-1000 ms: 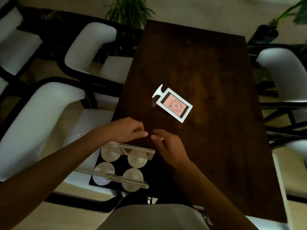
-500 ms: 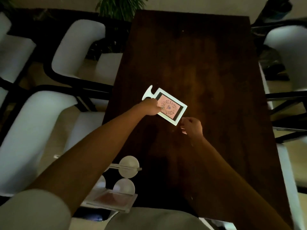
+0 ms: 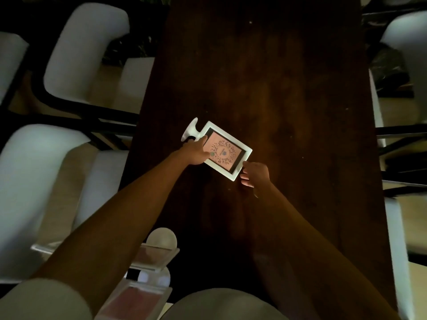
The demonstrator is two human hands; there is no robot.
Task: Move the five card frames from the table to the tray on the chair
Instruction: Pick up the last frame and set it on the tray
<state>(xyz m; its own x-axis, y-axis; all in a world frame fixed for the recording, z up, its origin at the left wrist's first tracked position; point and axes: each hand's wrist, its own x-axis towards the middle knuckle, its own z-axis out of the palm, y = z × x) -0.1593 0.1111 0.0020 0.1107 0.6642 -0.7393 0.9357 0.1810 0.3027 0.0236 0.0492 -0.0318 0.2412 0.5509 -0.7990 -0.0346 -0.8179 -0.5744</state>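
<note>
One white card frame [image 3: 240,147] with a pink card and a round foot lies flat on the dark wooden table [image 3: 288,88]. My left hand [image 3: 196,153] rests on its near-left edge, fingers over the card. My right hand [image 3: 255,174] pinches its near-right corner. Other card frames [image 3: 154,257] lie stacked on the tray at the lower left, on the chair beside the table; my left arm hides part of them and the tray itself is hard to make out.
White padded chairs with black frames stand along the left [image 3: 34,181] and right [image 3: 406,42] sides of the table. Another chair [image 3: 85,51] is at the upper left. My lap fills the bottom edge.
Both hands reached from near the tray out to the frame on the table. My left hand now covers its edge and my right hand has closed on its corner.
</note>
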